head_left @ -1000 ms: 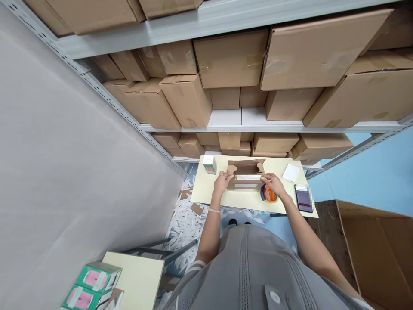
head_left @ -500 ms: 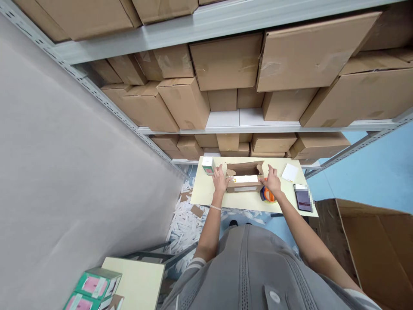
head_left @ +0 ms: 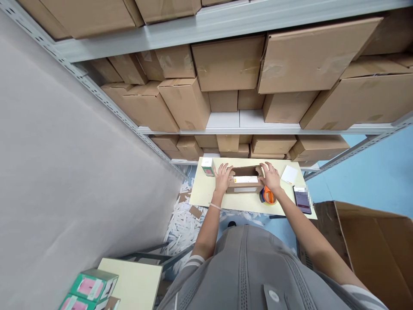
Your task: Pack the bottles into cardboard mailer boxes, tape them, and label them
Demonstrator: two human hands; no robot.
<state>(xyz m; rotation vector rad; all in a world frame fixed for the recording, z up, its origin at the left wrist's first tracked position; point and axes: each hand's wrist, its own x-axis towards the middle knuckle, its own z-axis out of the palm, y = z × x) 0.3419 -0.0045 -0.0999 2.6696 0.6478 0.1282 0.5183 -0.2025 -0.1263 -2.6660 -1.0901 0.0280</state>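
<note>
A small open cardboard box [head_left: 231, 188] stands on the pale yellow table, with a white strip along its near upper edge and a white label on its front. My left hand [head_left: 222, 178] grips the left side, thumb at the near edge and fingers reaching to the far corner. On the right side, my right hand [head_left: 271, 177] holds the box the same way. What lies inside is too dark to make out. A roll of tape with an orange core [head_left: 268, 196] lies by my right wrist. Left of my left hand stands a small white and green box [head_left: 208, 167].
A white card [head_left: 289, 174] and a tablet-like device [head_left: 302, 200] lie at the table's right. Shelves of cardboard boxes [head_left: 229, 64] rise behind. A large open carton [head_left: 371, 241] stands at right. Green boxes [head_left: 90, 286] sit on a second table [head_left: 138, 280] at lower left.
The fingers of both hands have moved inward onto the box's far corners. The box's far flap stands lower than before, while the box stays in place.
</note>
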